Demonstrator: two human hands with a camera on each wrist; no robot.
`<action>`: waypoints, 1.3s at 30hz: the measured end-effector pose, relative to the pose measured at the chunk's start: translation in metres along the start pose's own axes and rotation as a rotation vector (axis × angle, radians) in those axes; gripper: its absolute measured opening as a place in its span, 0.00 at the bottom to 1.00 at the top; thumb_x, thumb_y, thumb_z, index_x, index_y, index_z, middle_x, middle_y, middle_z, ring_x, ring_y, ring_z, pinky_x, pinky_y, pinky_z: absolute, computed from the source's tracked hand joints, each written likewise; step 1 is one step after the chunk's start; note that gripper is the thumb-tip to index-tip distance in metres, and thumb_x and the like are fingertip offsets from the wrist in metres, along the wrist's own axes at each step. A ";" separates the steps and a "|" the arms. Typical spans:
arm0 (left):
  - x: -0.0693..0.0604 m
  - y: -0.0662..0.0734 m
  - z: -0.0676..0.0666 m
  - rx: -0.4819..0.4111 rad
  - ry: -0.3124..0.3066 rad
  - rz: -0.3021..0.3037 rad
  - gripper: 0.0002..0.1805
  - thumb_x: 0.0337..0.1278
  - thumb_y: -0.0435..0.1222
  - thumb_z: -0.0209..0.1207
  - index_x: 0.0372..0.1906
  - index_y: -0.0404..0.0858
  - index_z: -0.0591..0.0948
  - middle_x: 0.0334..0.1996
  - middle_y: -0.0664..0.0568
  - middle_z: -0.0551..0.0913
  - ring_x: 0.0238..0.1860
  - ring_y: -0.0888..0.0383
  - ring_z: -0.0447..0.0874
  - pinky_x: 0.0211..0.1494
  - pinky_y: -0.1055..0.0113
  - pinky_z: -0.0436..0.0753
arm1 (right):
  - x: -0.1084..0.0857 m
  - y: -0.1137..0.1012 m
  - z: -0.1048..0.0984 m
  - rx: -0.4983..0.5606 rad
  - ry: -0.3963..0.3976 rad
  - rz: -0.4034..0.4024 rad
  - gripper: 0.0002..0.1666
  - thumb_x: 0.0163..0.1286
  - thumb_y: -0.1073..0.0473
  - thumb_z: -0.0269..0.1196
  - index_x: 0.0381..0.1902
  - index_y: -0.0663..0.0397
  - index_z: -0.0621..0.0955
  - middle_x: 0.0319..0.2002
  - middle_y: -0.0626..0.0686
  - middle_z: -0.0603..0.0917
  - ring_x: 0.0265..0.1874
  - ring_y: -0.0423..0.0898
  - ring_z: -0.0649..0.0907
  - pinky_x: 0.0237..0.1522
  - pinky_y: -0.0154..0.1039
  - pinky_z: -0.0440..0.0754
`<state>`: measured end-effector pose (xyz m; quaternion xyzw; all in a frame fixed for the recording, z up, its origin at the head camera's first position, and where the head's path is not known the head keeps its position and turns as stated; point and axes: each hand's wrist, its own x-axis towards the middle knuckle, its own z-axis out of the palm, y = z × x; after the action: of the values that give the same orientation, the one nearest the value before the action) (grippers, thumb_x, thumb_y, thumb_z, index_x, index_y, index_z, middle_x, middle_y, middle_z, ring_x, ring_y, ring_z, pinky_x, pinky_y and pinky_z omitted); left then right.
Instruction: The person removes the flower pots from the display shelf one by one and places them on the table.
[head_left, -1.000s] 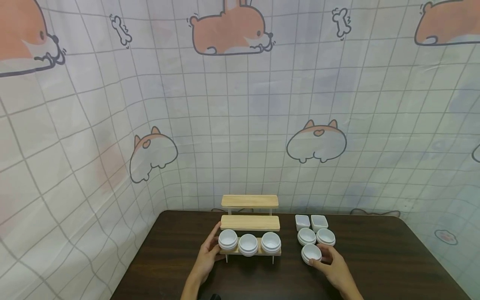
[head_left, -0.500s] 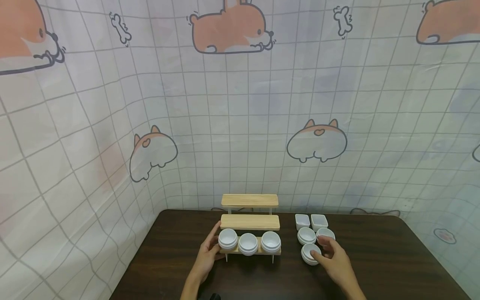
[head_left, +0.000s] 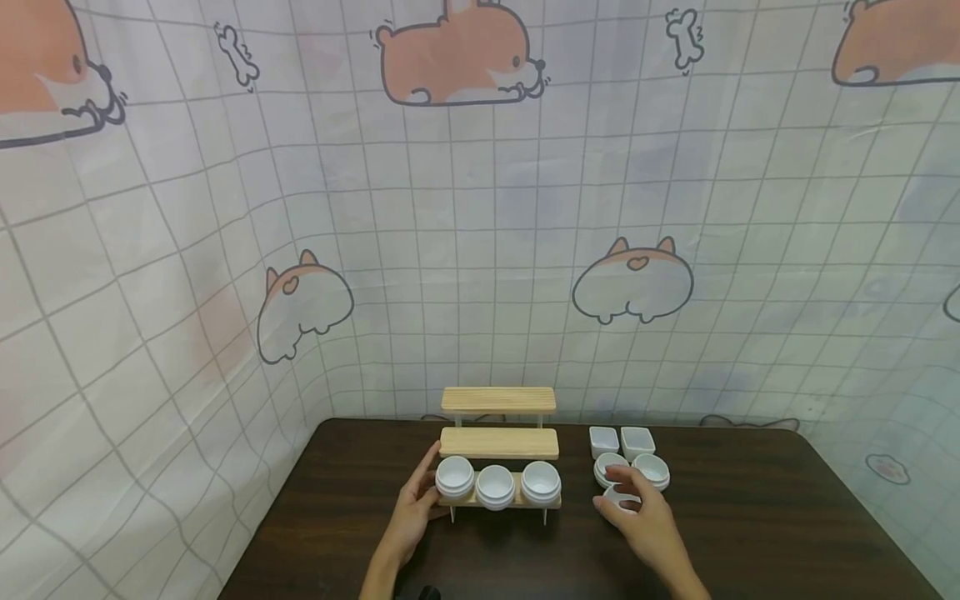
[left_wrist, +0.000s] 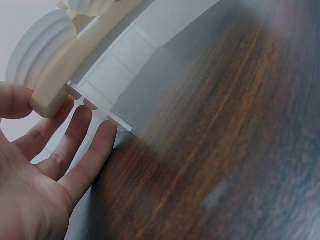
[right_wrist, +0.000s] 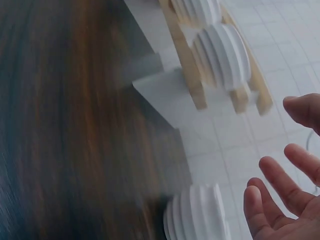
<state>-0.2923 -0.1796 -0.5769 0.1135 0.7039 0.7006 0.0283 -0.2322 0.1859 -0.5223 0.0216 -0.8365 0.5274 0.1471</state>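
Smooth, ridged ceramic-looking bowls (head_left: 496, 488), grained wooden shelves (head_left: 498, 443), a smooth plastic-looking support (right_wrist: 167, 95), a wood-grain desk (head_left: 337, 500) with soft sheen, matt, lightly creased cloth backdrop (head_left: 472, 325)

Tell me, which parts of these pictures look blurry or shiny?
Head view: soft light, the white bowls small but readable; left wrist: left hand fairly clear, a pale glare patch on the dark tabletop; right wrist: tabletop smeared, wooden stand soft-edged, right hand clearer.

Six round white bowls (head_left: 496, 485), two square white dishes (head_left: 637, 442), one stand (head_left: 498, 443) with three wooden shelves (head_left: 498, 399), one table (head_left: 750, 508), one left hand (head_left: 407, 517), one right hand (head_left: 648, 521) and two printed bone drawings (head_left: 684, 39) are counted in total.
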 end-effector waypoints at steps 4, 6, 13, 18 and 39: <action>0.000 0.000 0.000 -0.009 0.004 0.008 0.37 0.76 0.31 0.49 0.82 0.56 0.55 0.64 0.35 0.72 0.54 0.58 0.81 0.55 0.51 0.86 | -0.002 -0.003 0.013 0.032 -0.019 -0.003 0.28 0.61 0.59 0.74 0.59 0.55 0.81 0.55 0.55 0.86 0.48 0.32 0.79 0.52 0.40 0.84; 0.000 0.001 0.001 -0.014 0.008 0.008 0.37 0.76 0.30 0.50 0.82 0.56 0.55 0.64 0.36 0.73 0.54 0.58 0.81 0.55 0.51 0.86 | -0.002 -0.005 0.019 0.035 -0.031 -0.012 0.28 0.61 0.59 0.75 0.59 0.54 0.81 0.55 0.54 0.86 0.48 0.33 0.79 0.51 0.40 0.84; 0.000 0.003 0.002 -0.020 0.016 -0.020 0.37 0.76 0.28 0.48 0.82 0.58 0.56 0.64 0.36 0.73 0.55 0.55 0.80 0.57 0.48 0.85 | -0.003 -0.008 0.039 0.069 -0.072 0.013 0.30 0.60 0.57 0.76 0.60 0.51 0.80 0.58 0.54 0.84 0.56 0.51 0.80 0.51 0.40 0.82; -0.001 0.003 0.002 -0.016 0.014 -0.018 0.37 0.76 0.29 0.48 0.82 0.57 0.55 0.65 0.35 0.72 0.55 0.54 0.80 0.57 0.48 0.86 | -0.002 -0.010 0.051 0.081 -0.085 0.015 0.35 0.59 0.56 0.76 0.63 0.55 0.77 0.60 0.59 0.82 0.58 0.55 0.80 0.49 0.38 0.81; -0.001 0.004 0.003 -0.016 0.020 -0.011 0.37 0.76 0.29 0.49 0.82 0.58 0.57 0.65 0.34 0.72 0.54 0.53 0.81 0.56 0.49 0.86 | 0.013 -0.009 0.079 0.112 -0.081 0.026 0.39 0.55 0.55 0.79 0.64 0.55 0.77 0.56 0.56 0.83 0.54 0.51 0.80 0.47 0.39 0.80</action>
<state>-0.2906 -0.1770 -0.5733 0.1024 0.6990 0.7072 0.0262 -0.2610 0.1133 -0.5423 0.0401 -0.8112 0.5739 0.1049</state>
